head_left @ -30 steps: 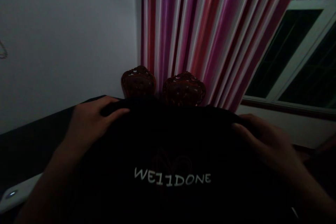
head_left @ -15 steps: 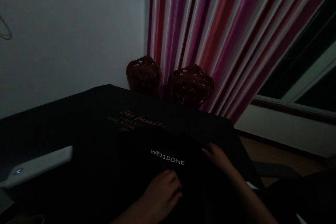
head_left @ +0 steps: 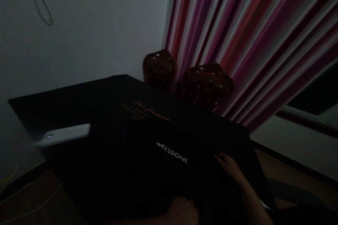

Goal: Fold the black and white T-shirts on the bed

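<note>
A black garment with white "WE11DONE" lettering lies on the dark tablecloth; its outline is mostly lost in the dim light. At the near edge, below the lettering, my left hand is closed with its fingers curled in on the dark fabric. My right hand rests to the right of the lettering, thumb and fingers drawn together at the garment's right side. How much cloth either hand holds is hard to see.
The black tablecloth bears gold script. A white device with a small light stands at the table's left edge. Two carved chairs are behind the table, by a striped curtain. A pale cable runs at lower left.
My left hand has moved down and right, towards the near edge, away from the lettering. My right hand stays by the garment's right side. The view has shifted and tilted.
</note>
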Motion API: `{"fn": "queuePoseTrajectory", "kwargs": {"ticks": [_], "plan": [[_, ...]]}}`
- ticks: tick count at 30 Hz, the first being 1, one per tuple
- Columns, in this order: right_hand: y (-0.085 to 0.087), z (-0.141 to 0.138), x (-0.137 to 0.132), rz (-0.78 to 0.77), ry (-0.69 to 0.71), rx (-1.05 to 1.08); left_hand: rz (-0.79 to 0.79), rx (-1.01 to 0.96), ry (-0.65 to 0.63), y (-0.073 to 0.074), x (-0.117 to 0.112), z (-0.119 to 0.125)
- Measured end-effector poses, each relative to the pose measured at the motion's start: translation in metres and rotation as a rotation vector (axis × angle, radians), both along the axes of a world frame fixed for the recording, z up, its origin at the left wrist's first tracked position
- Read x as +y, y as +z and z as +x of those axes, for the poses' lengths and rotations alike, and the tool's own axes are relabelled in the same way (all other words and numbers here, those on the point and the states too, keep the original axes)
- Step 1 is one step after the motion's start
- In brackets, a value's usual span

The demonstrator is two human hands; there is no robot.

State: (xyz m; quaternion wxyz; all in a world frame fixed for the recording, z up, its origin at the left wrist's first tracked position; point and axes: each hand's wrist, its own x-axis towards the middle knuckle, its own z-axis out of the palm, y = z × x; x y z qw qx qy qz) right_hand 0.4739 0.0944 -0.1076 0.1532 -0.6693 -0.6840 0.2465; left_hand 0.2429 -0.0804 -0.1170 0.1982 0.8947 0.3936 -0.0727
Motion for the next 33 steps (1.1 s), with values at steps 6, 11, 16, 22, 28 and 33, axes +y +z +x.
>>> {"fn": "queuePoseTrajectory", "kwargs": {"ticks": [6,11,16,22,28,33], "plan": [[0.061,-0.023,-0.005,-0.035,-0.077,0.384,-0.259,-0.603,0.381,0.037,-0.012,-0.06],[0.134,-0.107,0.02,-0.127,0.023,0.616,-0.311,-0.901,0.627,0.086,-0.029,-0.134],[0.15,-0.245,0.045,-0.259,0.123,0.864,-0.222,-0.794,0.943,0.084,-0.039,-0.209],[0.126,-0.332,0.024,-0.504,0.461,1.08,0.02,-0.194,1.188,0.061,-0.068,-0.27],[0.099,-0.297,0.008,-0.381,0.474,0.762,0.159,-0.223,1.193,0.063,-0.029,-0.293],[0.067,-0.245,-0.025,-0.099,0.583,0.321,0.27,-0.361,1.191,0.079,0.041,-0.298]]}}
